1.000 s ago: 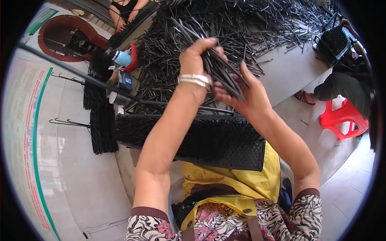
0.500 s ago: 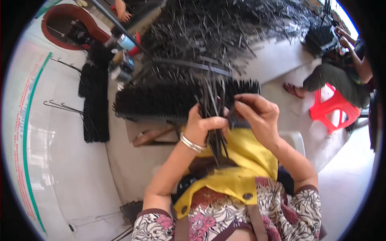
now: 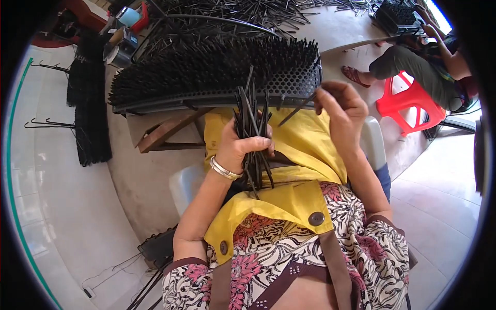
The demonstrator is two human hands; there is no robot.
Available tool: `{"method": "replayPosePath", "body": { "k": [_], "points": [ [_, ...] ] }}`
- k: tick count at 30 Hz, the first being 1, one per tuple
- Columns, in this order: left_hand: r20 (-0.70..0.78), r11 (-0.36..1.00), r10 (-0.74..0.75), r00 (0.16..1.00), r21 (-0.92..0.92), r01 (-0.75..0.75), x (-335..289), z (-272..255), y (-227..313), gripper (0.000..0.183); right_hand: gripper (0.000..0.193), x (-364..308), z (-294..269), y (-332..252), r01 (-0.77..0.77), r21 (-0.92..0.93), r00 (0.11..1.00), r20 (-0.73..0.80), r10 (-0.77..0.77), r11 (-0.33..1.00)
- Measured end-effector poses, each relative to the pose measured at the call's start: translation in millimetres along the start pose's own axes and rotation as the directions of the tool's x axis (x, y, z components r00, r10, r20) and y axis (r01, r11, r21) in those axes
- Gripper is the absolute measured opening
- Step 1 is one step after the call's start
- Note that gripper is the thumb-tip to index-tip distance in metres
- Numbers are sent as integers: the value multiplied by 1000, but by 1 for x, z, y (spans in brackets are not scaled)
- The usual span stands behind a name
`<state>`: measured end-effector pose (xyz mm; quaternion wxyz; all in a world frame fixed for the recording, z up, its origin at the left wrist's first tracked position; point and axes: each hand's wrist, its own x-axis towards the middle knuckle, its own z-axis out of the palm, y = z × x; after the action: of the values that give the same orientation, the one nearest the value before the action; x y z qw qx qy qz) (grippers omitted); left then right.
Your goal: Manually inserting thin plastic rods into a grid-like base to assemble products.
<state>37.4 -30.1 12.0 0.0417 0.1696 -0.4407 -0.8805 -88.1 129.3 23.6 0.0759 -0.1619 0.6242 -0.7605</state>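
Observation:
My left hand (image 3: 235, 147) is wrapped round a bundle of thin black sticks (image 3: 251, 116), held roughly upright over my yellow apron (image 3: 305, 139). The thumb presses across the front of the bundle. To the right, my right hand (image 3: 345, 114) pinches a single black stick (image 3: 296, 112), which slants down to the left from the fingertips. Just beyond both hands lies a long black rack (image 3: 295, 84) with a perforated top. Upright black sticks (image 3: 201, 64) crowd most of it; bare holes show at its near right part.
Loose black sticks (image 3: 222, 32) are heaped behind the rack. A wooden bar (image 3: 168, 130) juts out below it. Black bundles (image 3: 93, 126) with hooked wires stand at left. At right, another person (image 3: 421, 67) sits on a red stool (image 3: 408, 106) beside another black rack (image 3: 395, 18).
My right hand has moved away from the bundle, and a single stick now shows in its fingers. The view has shifted, bringing the rack's bare holes into sight.

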Motion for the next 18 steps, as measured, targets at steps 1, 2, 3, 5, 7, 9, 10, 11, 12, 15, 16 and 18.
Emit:
{"method": "replayPosePath", "body": {
  "k": [1, 2, 3, 5, 7, 9, 10, 11, 12, 15, 16, 18],
  "points": [
    [17, 1000, -6, 1000, -30, 7, 0, -1, -2, 45, 12, 6, -1, 2, -5, -4, 1000, 5, 5, 1000],
    [13, 999, -10, 1000, -36, 10, 0, -1, -2, 45, 14, 12, -2, 5, 110, -57, 992, -51, -113, 992],
    [39, 1000, -18, 999, -22, 19, 1, 0, -2, 45, 17, 18, -3, 7, 220, -114, 968, -98, -232, 969],
    [58, 1000, -27, 998, -9, 28, 3, 0, -2, 45, 18, 32, -3, 12, 309, -240, 937, -88, -338, 920],
    [77, 1000, -17, 997, 5, 17, 4, -1, -1, 46, 19, 46, 1, 19, 458, -393, 855, -50, -516, 798],
    [62, 1000, 7, 998, 18, -8, 6, -1, 5, 46, 19, 54, 8, 18, 528, -459, 807, 10, -590, 715],
    [53, 999, 33, 998, 31, -34, 7, -1, 8, 46, 20, 57, 11, 19, 593, -519, 749, 74, -658, 616],
    [52, 997, 67, 996, 30, -69, 9, -1, 11, 48, 20, 61, 13, 22, 589, -515, 755, 76, -651, 623],
    [51, 997, 67, 996, 30, -68, 12, -2, 15, 48, 20, 63, 14, 24, 589, -514, 756, 77, -650, 624],
    [38, 993, 115, 993, -16, -115, 18, -3, 22, 50, 20, 69, 15, 27, 698, -577, 653, 270, -708, 424],
    [36, 993, 116, 993, -19, -116, 19, -4, 20, 50, 20, 71, 15, 28, 700, -575, 653, 273, -707, 424],
    [74, 988, 146, 987, 41, -149, 20, -7, 16, 49, 19, 75, 17, 28, 763, -554, 600, 415, -684, 333]
  ]
}}
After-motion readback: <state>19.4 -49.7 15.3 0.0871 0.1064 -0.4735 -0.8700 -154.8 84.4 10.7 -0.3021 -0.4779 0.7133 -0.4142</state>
